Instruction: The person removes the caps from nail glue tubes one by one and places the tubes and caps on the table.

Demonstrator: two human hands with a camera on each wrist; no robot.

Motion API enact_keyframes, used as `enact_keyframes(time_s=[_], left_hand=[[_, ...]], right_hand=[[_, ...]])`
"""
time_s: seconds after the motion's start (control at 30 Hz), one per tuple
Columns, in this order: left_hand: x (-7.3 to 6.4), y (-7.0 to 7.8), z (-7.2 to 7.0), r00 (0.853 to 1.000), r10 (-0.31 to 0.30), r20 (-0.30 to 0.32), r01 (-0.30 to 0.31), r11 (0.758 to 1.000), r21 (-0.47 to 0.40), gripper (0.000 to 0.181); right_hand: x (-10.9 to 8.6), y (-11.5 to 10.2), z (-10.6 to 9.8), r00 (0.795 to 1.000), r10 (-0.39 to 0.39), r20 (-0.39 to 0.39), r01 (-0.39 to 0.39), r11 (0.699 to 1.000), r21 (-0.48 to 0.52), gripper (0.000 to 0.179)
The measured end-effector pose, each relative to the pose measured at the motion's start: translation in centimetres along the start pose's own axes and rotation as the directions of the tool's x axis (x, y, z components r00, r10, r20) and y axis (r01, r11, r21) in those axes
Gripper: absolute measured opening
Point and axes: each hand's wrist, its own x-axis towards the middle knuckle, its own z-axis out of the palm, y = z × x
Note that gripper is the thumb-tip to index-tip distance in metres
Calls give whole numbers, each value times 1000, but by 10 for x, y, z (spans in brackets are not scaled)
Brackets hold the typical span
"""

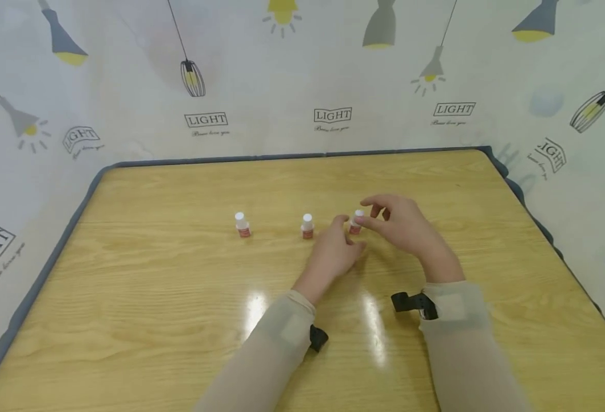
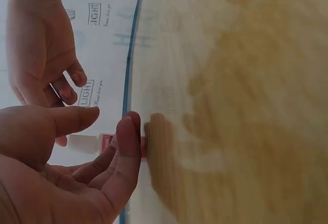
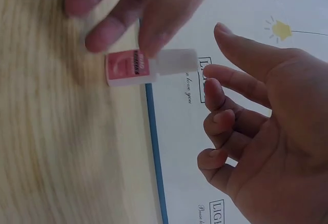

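Note:
Three small white-capped bottles with red labels stand upright in a row on the wooden table. The rightmost bottle (image 1: 354, 230) has both hands around it. My left hand (image 1: 333, 250) is low on its near left side, thumb and fingers spread apart; in the left wrist view its fingers partly hide the bottle (image 2: 106, 141). My right hand (image 1: 404, 226) hovers at its right, loosely curved, fingertips close by the white cap (image 3: 179, 61). Just left of the left hand is the middle bottle (image 1: 307, 228). The left bottle (image 1: 243, 227) stands farther away.
The wooden table (image 1: 143, 286) has a dark blue edging along its back and sides. Behind it hangs a pale sheet (image 1: 261, 74) printed with lamps and lettering. Black straps (image 1: 408, 301) hang at both wrists.

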Motion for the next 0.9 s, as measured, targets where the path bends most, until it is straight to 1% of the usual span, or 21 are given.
enact_keyframes(time_s=[0.1, 0.23, 0.3, 0.4, 0.47, 0.53, 0.63, 0.77, 0.83, 0.9], left_hand=[[10, 0, 1, 1000, -9, 14, 9, 999, -36, 71], [19, -1, 2, 1000, -23, -2, 23, 997, -75, 59], [23, -1, 2, 1000, -30, -6, 30, 996, -84, 49], [26, 0, 3, 1000, -30, -6, 30, 997, -76, 34], [27, 0, 3, 1000, -30, -7, 29, 997, -68, 28], [28, -1, 4, 999, -38, -1, 38, 996, -87, 25], [29, -2, 5, 998, -64, 18, 66, 980, -187, 23], [31, -5, 5, 994, -95, 48, 105, 940, -326, 24], [32, -6, 5, 993, -104, 54, 116, 929, -352, 23], [33, -8, 5, 993, -108, 54, 120, 925, -361, 22]], right_hand=[[3, 2, 6, 1000, -5, -12, 5, 1000, 3, 44], [7, 5, 11, 999, -11, -38, 11, 1000, 1, 34], [8, 5, 13, 999, -9, -40, 9, 1000, 4, 30], [7, 6, 13, 999, 6, -34, -6, 1000, 12, 26], [6, 5, 13, 999, 16, -28, -15, 1000, 15, 24], [5, 5, 12, 999, 22, -24, -21, 1000, 13, 24], [4, 3, 11, 999, 27, -19, -27, 1000, 4, 25], [3, 2, 11, 999, 36, -12, -36, 999, -3, 27], [3, 3, 11, 999, 39, -13, -39, 999, 1, 28], [3, 3, 11, 999, 41, -17, -41, 999, 6, 29]])
